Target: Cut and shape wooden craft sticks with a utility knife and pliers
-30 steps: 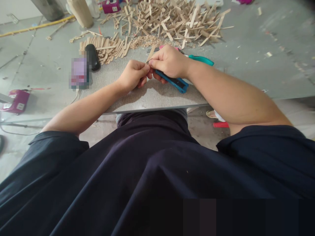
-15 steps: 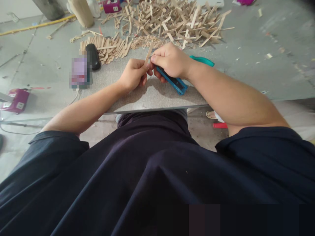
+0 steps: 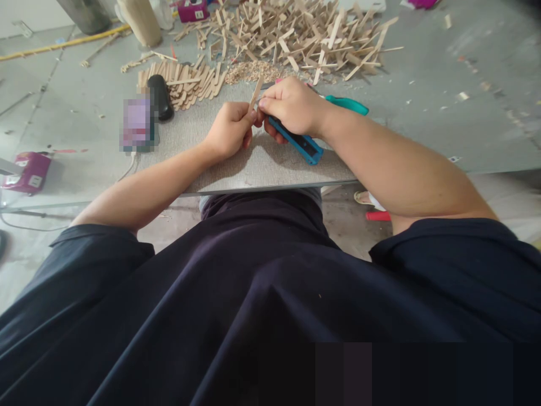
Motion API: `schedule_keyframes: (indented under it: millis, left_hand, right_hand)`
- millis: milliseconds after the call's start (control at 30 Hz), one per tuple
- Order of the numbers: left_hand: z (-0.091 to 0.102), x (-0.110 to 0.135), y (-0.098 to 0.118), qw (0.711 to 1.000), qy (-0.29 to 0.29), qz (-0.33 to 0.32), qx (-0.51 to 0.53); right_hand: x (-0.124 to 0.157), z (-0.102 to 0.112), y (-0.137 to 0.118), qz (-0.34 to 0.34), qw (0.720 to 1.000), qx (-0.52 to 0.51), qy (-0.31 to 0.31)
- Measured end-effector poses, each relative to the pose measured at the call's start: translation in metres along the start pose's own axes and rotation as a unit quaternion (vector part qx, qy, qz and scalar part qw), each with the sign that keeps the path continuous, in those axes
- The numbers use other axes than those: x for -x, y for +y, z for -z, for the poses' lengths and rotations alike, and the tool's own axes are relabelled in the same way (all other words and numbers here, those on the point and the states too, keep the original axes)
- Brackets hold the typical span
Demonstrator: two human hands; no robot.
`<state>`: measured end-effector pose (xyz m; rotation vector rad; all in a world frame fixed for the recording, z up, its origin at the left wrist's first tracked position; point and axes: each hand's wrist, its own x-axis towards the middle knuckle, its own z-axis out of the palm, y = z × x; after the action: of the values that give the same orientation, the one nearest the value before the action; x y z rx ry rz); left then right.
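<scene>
Between the thumb and fingers of my left hand (image 3: 230,128) is a flat wooden craft stick (image 3: 257,92), its free end pointing up and away from me. My right hand (image 3: 292,107) is closed around a blue and black utility knife (image 3: 301,144), whose rear end sticks out toward the table edge. The two hands meet at the stick's lower part, and my fingers mostly hide the blade there. Just past my right wrist lies a tool with a teal handle (image 3: 349,105), partly covered by my arm.
A big heap of wooden sticks (image 3: 287,36) lies at the back, with wood shavings (image 3: 253,72) before it. Sticks in a row (image 3: 196,84), a black case (image 3: 160,97) and a blurred phone-like item (image 3: 137,124) with a cable are left. A purple box (image 3: 29,173) stands far left.
Both hands keep nearly the same place and grip on the stick and knife. My right hand has shifted very slightly, and a pink bit now shows behind it.
</scene>
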<state>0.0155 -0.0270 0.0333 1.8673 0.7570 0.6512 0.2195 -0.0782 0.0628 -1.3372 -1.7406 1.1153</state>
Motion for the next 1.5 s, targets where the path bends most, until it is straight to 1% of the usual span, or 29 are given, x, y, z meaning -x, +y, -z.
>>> schedule_keyframes:
  millis: [100, 267, 367, 467, 633, 700, 800, 867, 900, 1000, 1133, 1333, 1500]
  left_hand:
    - [0.000, 0.000, -0.001, 1.000, 0.003, 0.000, 0.002]
    - [-0.001, 0.002, 0.002, 1.000, 0.007, 0.001, -0.019]
    - [0.000, 0.003, 0.005, 0.999, 0.010, -0.002, -0.043]
    - [0.001, 0.003, 0.007, 0.998, -0.002, -0.010, -0.060]
    - [0.003, 0.002, 0.006, 0.996, -0.008, -0.012, -0.086]
    - [0.004, 0.001, 0.004, 0.995, -0.011, -0.018, -0.098]
    - [0.006, 0.001, 0.003, 0.993, -0.020, -0.023, -0.113]
    - [0.006, 0.002, 0.004, 0.993, -0.023, -0.020, -0.118]
    - [0.006, 0.002, 0.005, 0.993, -0.022, -0.018, -0.118]
    - [0.006, 0.003, 0.006, 0.994, -0.018, -0.018, -0.107]
    - [0.006, 0.002, 0.007, 0.996, -0.034, -0.021, -0.081]
    - [0.005, 0.005, 0.013, 0.998, -0.057, 0.012, -0.001]
    - [0.002, 0.007, 0.022, 0.998, -0.040, 0.025, 0.041]
  right_hand:
    - [-0.002, 0.001, 0.005, 0.004, 1.000, 0.004, -0.008]
    - [-0.003, -0.002, 0.008, -0.010, 1.000, 0.018, 0.006]
    - [-0.002, -0.003, 0.009, -0.001, 1.000, 0.008, -0.009]
    - [-0.001, -0.003, 0.009, 0.003, 1.000, -0.011, -0.022]
    - [0.000, -0.005, 0.006, -0.040, 0.999, -0.027, -0.018]
    - [0.000, -0.006, 0.005, -0.033, 0.999, 0.004, -0.015]
    - [0.000, -0.007, 0.005, -0.012, 0.997, 0.078, 0.014]
    - [0.000, -0.007, 0.002, -0.021, 0.995, 0.090, 0.026]
    - [0.000, -0.007, 0.001, -0.032, 0.996, 0.077, 0.024]
    - [0.001, -0.006, -0.003, -0.069, 0.997, 0.000, -0.017]
    - [0.003, -0.004, -0.010, -0.101, 0.989, -0.093, -0.052]
    - [0.012, -0.002, -0.024, -0.109, 0.983, -0.132, -0.072]
    - [0.014, -0.002, -0.026, -0.088, 0.985, -0.135, -0.056]
